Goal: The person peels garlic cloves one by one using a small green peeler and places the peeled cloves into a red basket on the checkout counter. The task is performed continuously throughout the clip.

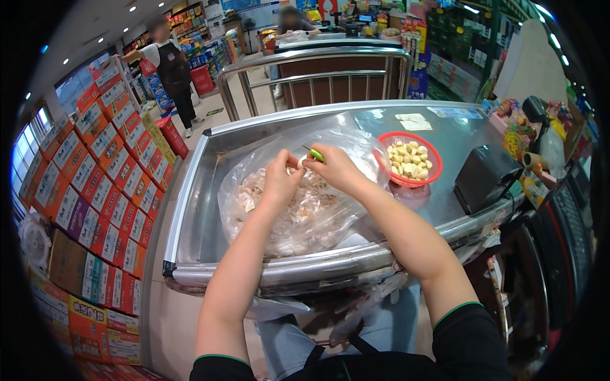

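Above a clear plastic bag (238,209) full of garlic skins (305,200), my two hands meet. A whitish garlic clove (301,163) is pinched between the fingertips of my left hand (281,176), and my right hand touches it too. My right hand (336,164) grips a small knife with a green handle (316,155); its thin dark blade points up and left. Right of the bag, a red plastic basket (437,177) holds many peeled garlic cloves (410,159). My fingers partly cover the clove.
The bag lies on a metal-edged counter (200,238). A black device (487,178) stands at its right, near a keyboard (572,228). Stacked cartons (105,176) line the left side. Beyond a steel railing (314,55) one person (290,28) stands; another person (174,66) is farther left.
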`<state>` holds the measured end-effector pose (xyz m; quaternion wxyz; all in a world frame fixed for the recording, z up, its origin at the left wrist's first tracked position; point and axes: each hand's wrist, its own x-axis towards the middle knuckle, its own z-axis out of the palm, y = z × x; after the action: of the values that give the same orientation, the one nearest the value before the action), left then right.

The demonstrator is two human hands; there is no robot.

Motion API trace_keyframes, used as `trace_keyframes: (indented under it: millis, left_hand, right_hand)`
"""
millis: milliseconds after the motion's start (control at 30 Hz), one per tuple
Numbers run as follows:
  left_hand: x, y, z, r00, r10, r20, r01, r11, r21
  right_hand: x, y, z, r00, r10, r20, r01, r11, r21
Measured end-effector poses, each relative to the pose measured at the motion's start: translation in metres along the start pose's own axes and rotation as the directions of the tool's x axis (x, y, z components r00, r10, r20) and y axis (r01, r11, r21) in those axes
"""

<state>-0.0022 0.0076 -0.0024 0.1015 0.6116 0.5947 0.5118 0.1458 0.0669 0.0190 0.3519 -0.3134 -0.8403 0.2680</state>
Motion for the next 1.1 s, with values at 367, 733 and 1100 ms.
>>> trace_keyframes:
  millis: [367, 733, 1100]
  left_hand:
    - [0.000, 0.002, -0.005, 0.999, -0.034, 0.018, 0.036, 0.997, -0.071]
    - [0.001, 0.000, -0.004, 0.990, -0.143, 0.010, 0.144, 0.983, -0.112]
    - [0.000, 0.002, -0.003, 0.989, -0.149, 0.026, 0.151, 0.982, -0.114]
  right_hand:
    - [0.003, 0.010, 0.004, 0.997, -0.070, 0.019, 0.069, 0.996, 0.063]
    - [-0.007, 0.002, 0.013, 0.994, -0.099, 0.043, 0.108, 0.943, -0.315]
    - [-0.010, -0.005, 0.009, 0.997, 0.032, 0.068, -0.005, 0.934, -0.357]
